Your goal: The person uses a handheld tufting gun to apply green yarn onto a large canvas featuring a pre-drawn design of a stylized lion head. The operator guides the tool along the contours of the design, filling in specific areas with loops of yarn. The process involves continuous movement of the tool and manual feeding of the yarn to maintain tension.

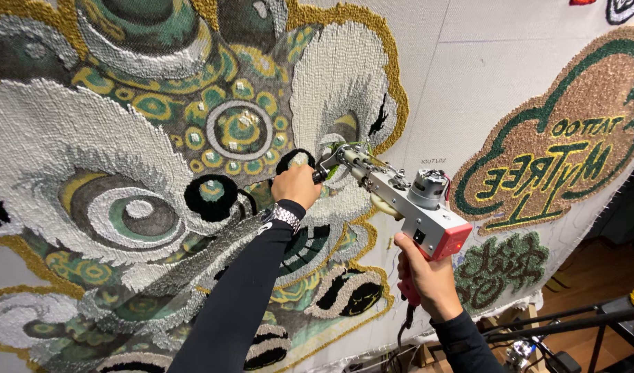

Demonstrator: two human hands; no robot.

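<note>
A large tufted rug [123,152] with a white, green, gold and black mask-like pattern stretches across a vertical cloth frame. A grey metal tufting gun [407,200] with a red rear end and a small motor on top points its needle at the cloth near a white patch. My left hand [296,185], wearing a metal wristwatch, is closed around the gun's front handle close to the cloth. My right hand [427,276] grips the gun's red lower handle. Both arms are in black sleeves.
A second tufted piece [572,138], brown with green outline and yellow lettering, is on the cloth at right, with a smaller green and brown patch [500,266] below it. A black stand bar [572,318] and wooden floor [593,269] lie at lower right.
</note>
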